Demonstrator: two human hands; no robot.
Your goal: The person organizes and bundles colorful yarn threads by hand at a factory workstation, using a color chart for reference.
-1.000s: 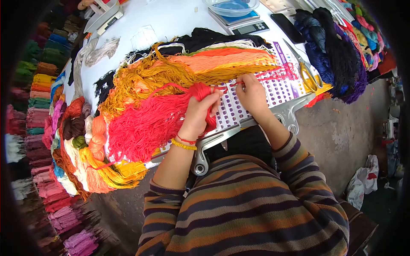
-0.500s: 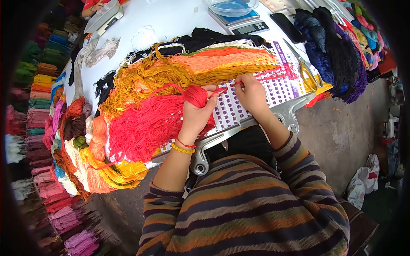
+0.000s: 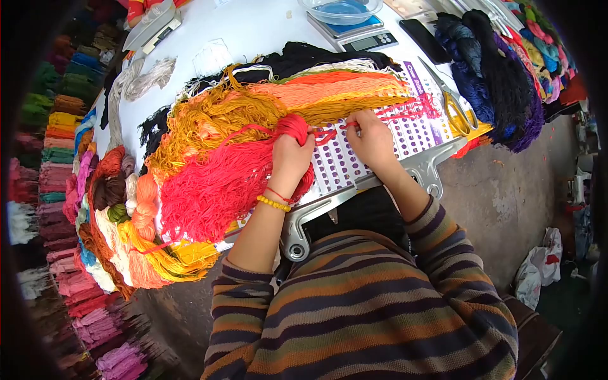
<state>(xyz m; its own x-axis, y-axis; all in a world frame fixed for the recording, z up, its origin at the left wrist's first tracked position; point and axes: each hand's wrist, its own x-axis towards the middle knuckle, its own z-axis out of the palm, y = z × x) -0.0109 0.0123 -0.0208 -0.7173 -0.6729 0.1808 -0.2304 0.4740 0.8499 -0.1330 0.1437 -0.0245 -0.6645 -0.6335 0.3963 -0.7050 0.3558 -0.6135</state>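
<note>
Wrapped around a thick bundle of red thread [image 3: 294, 126] is my left hand [image 3: 292, 155], with a yellow bead bracelet at its wrist. Loose strands of the same red thread spread out below and to the left. My right hand [image 3: 370, 140] pinches a short red end just to the right, above a card [image 3: 335, 166] with rows of purple-ringed holes. Red strands [image 3: 415, 109] are looped through holes at the card's far right. Orange and mustard thread [image 3: 253, 104] lies across the card beyond both hands.
Scissors [image 3: 457, 114] with yellow handles lie right of the card. Metal clamps [image 3: 430, 166] line its near edge. Behind stand a digital scale [image 3: 367, 42] with a plastic bowl, a black phone [image 3: 425, 40] and dark skeins [image 3: 487, 69]. Another person's red sleeve [image 3: 135, 9] shows at top left.
My left hand has turned over, its back now facing up, with its fingers closed around the red bundle. My right hand has barely moved and keeps its pinch.
</note>
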